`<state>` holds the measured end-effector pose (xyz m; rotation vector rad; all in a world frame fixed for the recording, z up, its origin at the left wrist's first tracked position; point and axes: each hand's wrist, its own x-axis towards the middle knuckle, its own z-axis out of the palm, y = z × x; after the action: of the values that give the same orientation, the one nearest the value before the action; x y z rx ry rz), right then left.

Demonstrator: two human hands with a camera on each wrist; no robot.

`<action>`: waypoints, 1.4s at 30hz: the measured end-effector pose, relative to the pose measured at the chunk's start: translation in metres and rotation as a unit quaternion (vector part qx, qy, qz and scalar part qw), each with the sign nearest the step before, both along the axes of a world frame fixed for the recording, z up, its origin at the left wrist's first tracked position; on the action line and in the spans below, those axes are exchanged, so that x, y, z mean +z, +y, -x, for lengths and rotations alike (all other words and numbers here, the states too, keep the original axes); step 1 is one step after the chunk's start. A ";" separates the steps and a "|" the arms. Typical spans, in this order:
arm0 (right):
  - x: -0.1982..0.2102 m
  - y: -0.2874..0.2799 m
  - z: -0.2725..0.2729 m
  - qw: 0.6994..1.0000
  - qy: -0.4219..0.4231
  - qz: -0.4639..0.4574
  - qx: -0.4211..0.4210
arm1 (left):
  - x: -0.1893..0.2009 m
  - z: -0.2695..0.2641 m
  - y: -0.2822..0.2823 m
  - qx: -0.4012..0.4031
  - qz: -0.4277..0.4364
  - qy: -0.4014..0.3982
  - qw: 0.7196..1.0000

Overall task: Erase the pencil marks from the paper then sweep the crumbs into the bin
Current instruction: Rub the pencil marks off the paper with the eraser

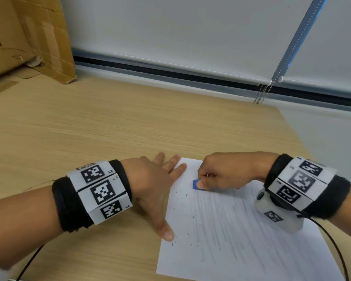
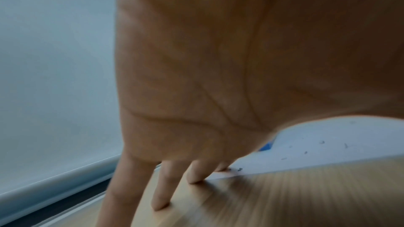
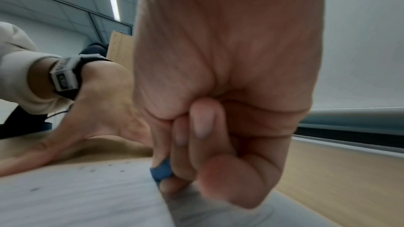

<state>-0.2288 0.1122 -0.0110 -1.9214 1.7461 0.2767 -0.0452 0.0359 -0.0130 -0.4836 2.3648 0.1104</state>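
Your left hand lay spread flat across the paper's left edge, pinning that thin, slide-prone sheet, while your right hand pinched the blue eraser (small, probably rubbery) near its top edge.

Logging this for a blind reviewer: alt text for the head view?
A right hand pinches a blue eraser against the paper, which shows faint pencil marks and dark crumbs. The left hand lies flat on the paper's left edge, on a wooden table.
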 end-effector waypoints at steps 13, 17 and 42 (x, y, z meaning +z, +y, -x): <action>0.001 -0.006 0.003 0.997 0.012 0.062 -0.039 | -0.002 0.005 0.008 -0.059 0.013 0.084 0.995; -0.001 0.001 -0.001 0.999 0.014 0.042 -0.023 | -0.003 0.004 0.007 -0.054 0.008 0.097 0.994; 0.001 0.002 0.000 0.999 0.025 0.010 0.029 | -0.008 0.003 0.003 -0.055 0.009 0.083 0.995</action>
<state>-0.2293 0.1139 -0.0105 -1.9970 1.7337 0.3332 -0.0481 0.0390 -0.0208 -0.3633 2.5518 0.0817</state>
